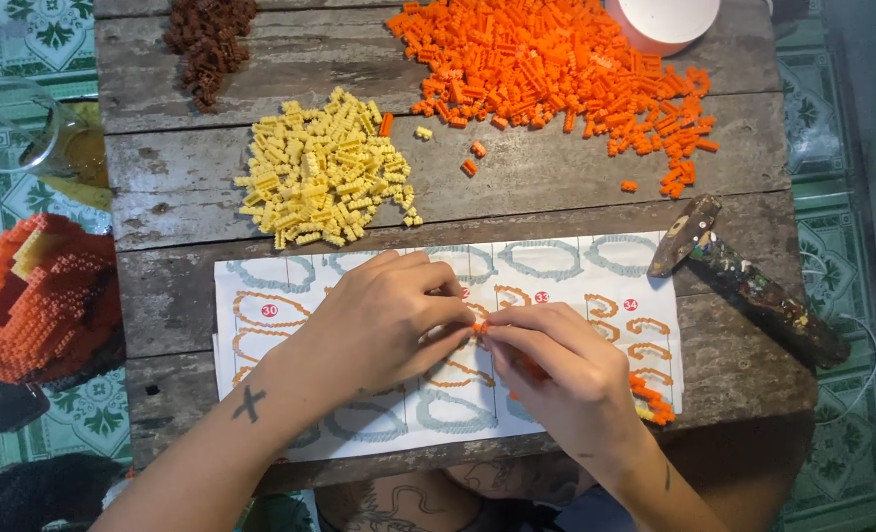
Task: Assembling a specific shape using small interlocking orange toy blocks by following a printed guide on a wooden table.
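Two hands meet over the instruction sheet (556,286): your left hand (379,320) and right hand (561,369) pinch a tiny orange brick (479,327) between fingertips. Big orange pile (546,69) and yellow pile (325,167) remain loose on the counter (162,148), so much building seems left.

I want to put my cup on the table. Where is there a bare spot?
Bare wood shows left of the yellow bricks, below the brown bricks, and between the orange bricks and the paper sheet. It is crowded in the middle, where the left hand and right hand pinch orange pieces, and by the hammer.
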